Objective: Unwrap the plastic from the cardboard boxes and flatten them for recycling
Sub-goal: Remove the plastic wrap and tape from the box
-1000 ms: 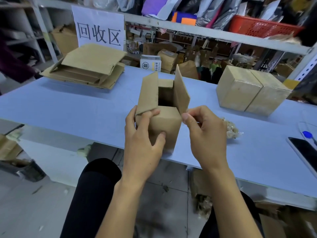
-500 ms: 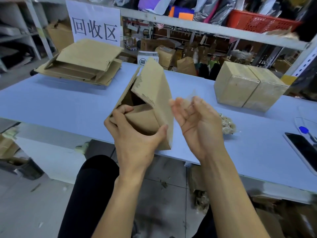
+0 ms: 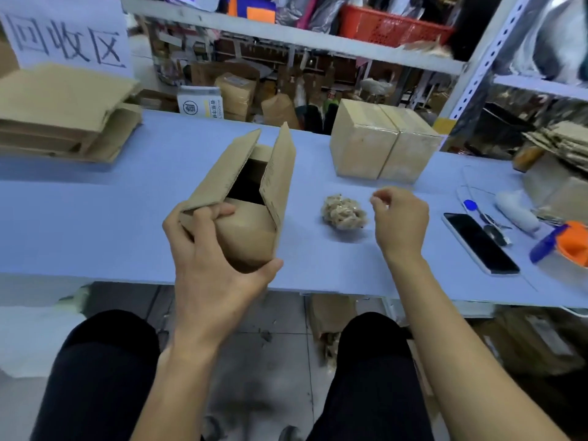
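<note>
While the small cardboard box [image 3: 245,205] is gripped at its near end by the left hand [image 3: 216,265], with the fingers curled over one flap edge and the thumb pressed under the lower corner, it is held tilted above the near part of the blue table [image 3: 95,224]. Its top flaps are stood open, so that the dark inside is shown. The right hand [image 3: 401,218] is held over the table to the right of the box and apart from it, with the fingers loosely curled and thumb and forefinger brought together; whether anything is pinched there cannot be told. A crumpled ball of plastic wrap [image 3: 343,212] is seen on the table between the two hands, just left of the right hand. Two wrapped boxes [image 3: 381,144] are set side by side, touching, further back. A stack of flattened cardboard [image 3: 63,113] is laid at the far left, and a phone [image 3: 480,243] lies at the right.
</note>
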